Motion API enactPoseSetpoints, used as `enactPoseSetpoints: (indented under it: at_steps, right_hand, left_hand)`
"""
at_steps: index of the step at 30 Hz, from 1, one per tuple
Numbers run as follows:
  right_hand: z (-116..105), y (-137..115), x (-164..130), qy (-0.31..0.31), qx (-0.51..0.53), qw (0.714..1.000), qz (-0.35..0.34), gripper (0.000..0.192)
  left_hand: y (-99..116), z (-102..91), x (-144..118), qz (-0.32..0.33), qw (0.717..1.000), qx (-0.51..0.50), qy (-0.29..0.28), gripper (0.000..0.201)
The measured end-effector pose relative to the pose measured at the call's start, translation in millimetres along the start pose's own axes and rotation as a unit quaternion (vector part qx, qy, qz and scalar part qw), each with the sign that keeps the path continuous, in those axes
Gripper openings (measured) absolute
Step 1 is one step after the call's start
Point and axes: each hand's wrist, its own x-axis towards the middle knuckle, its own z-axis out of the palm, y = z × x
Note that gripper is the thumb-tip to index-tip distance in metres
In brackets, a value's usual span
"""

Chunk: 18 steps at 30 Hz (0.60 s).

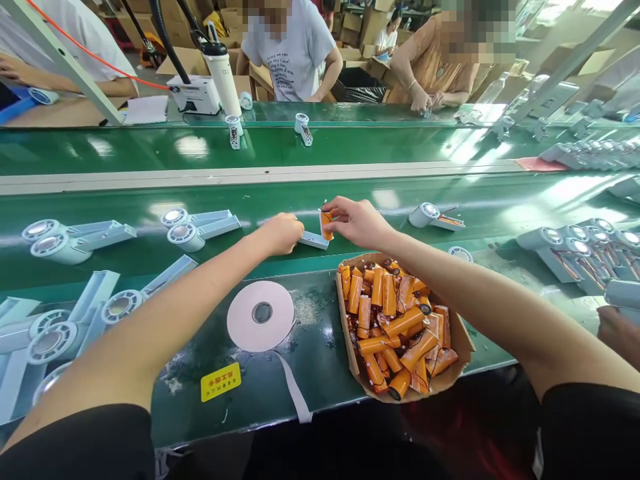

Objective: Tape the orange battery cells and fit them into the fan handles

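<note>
My left hand [283,234] is closed around a pale blue plastic housing [315,240], whose open trough-like handle points right; the hand hides its round end. Between the thumb and fingers of my right hand [361,222] is an orange battery [327,223], held upright just above the tip of that handle. Under my right forearm, a cardboard box [463,353] holds many orange batteries [389,293] with thin dark wires. A housing [425,215] to the right of my right hand has an orange battery in its handle.
A roll of white tape [250,327] lies on the bench with its loose end at the front edge. Near it is a yellow card [221,382]. Housings [60,243] lie at left, and several wired ones [575,247] at right. Co-workers [293,53] sit across the green belt [280,147].
</note>
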Motion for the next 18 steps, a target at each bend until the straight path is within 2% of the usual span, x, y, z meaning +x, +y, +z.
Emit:
enactPoseSetpoints:
  at_steps: [3,7,13,16,18]
  right_hand:
    - [7.1,6.4,8.9,-0.042,-0.073,0.996,-0.002,0.032]
    - [6.8,10.5,8.0,-0.065,-0.159,0.985,-0.008,0.028]
    - [2.9,4.6,6.6,-0.121,-0.261,0.958,-0.014,0.029]
    - [5.1,-2.5,6.3,-0.175,-0.307,0.935,-0.034,0.03]
    - [8.8,-5.8,7.0,-0.194,-0.332,0.923,-0.023,0.031]
  left_hand:
    - [8.4,-5.2,12.5,-0.05,0.998,-0.026,-0.027,0.013]
    - [11.2,-14.9,18.2,-0.082,0.993,-0.076,-0.033,0.011]
    - [10.2,-26.0,12.9,-0.104,0.983,-0.153,0.003,0.018]
    - [9.7,-25.1,12.1,-0.122,0.976,-0.181,0.028,0.022]
    - [10.1,-22.5,14.0,-0.134,0.971,-0.193,0.039,0.022]
